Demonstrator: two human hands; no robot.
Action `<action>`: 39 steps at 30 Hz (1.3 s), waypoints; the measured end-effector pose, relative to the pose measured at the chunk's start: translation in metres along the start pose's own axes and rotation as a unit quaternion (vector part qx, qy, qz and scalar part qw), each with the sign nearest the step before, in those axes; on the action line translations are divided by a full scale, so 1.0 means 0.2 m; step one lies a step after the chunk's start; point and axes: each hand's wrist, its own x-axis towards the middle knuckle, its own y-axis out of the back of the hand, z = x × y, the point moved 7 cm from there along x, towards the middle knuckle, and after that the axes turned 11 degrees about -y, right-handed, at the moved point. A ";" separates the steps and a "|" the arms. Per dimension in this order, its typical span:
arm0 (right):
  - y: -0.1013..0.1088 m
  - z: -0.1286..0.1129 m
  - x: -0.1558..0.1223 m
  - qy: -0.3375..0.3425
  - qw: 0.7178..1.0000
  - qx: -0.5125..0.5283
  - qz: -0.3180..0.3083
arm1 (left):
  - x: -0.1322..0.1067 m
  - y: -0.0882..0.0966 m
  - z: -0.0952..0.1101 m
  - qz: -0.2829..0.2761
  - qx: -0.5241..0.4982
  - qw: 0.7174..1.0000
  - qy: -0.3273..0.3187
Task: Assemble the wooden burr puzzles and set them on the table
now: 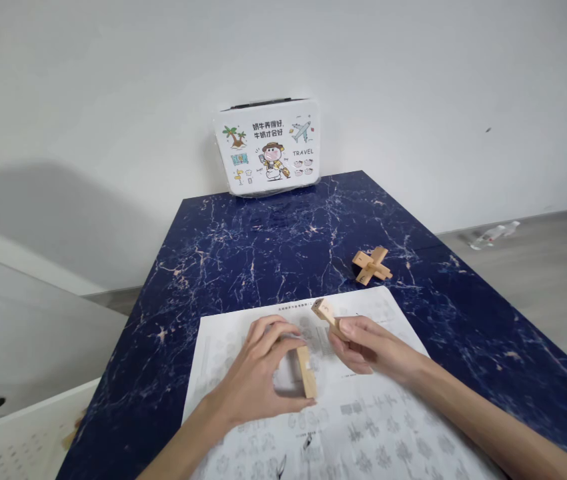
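Note:
Between thumb and fingertips, my left hand [258,370] grips a notched wooden puzzle piece [306,371] by its two ends, just over the printed sheet. My right hand [368,343] pinches another wooden puzzle piece [324,309] near its lower end; its thicker top carries a written mark that looks like a 3. Both pieces are apart from each other. Beyond my right hand, a cross of interlocked wooden pieces [372,265] lies on the dark blue table, with marks on its ends. Under my hands is the white instruction sheet [243,333], covered with small grey drawings.
A white cartoon-printed case [271,150] in clear wrap stands at the table's [263,253] far end against the wall. A white perforated basket [23,433] sits at the lower left. Clear plastic bottles [494,235] lie on the floor at right.

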 end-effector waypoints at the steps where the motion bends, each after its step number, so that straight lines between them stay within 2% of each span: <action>1: 0.00 0.00 0.00 0.001 1.000 -0.005 0.002 | 0.00 0.01 0.00 0.019 -0.029 0.999 0.007; 3: -0.01 0.00 0.00 0.001 1.000 -0.012 0.008 | -0.02 0.06 -0.03 0.075 -0.098 0.992 0.037; 5: -0.01 -0.01 0.00 -0.001 1.000 -0.018 0.018 | -0.05 0.10 -0.07 0.138 -0.177 0.972 0.070; 7: -0.01 -0.01 0.00 0.001 0.999 -0.029 0.026 | -0.08 0.12 -0.11 0.184 -0.266 0.942 0.089; 10: -0.01 -0.02 -0.01 0.009 0.997 -0.063 0.038 | -0.09 0.11 -0.17 0.224 -0.389 0.889 0.090; 13: -0.02 -0.03 -0.02 0.016 0.991 -0.121 0.060 | -0.07 0.08 -0.20 0.237 -0.470 0.845 0.093; 16: -0.03 -0.04 -0.03 0.025 0.979 -0.180 0.087 | -0.05 0.03 -0.20 0.220 -0.535 0.804 0.138; 19: -0.04 -0.06 -0.04 0.041 0.965 -0.228 0.121 | -0.03 0.00 -0.19 0.200 -0.565 0.779 0.184; 23: -0.06 -0.05 -0.03 0.053 0.967 -0.222 0.118 | -0.01 -0.02 -0.15 0.170 -0.584 0.772 0.182; 27: -0.06 -0.04 -0.02 0.071 0.971 -0.196 0.118 | 0.00 -0.02 -0.15 0.175 -0.584 0.772 0.181; 32: -0.05 -0.05 -0.03 0.080 0.963 -0.216 0.138 | -0.03 -0.03 -0.16 0.171 -0.555 0.782 0.224; 36: -0.09 -0.03 -0.02 0.064 0.970 -0.215 0.096 | -0.08 -0.06 -0.19 0.181 -0.520 0.793 0.259; 39: -0.12 0.00 0.00 0.059 0.977 -0.198 0.058 | -0.08 -0.09 -0.19 0.153 -0.511 0.807 0.253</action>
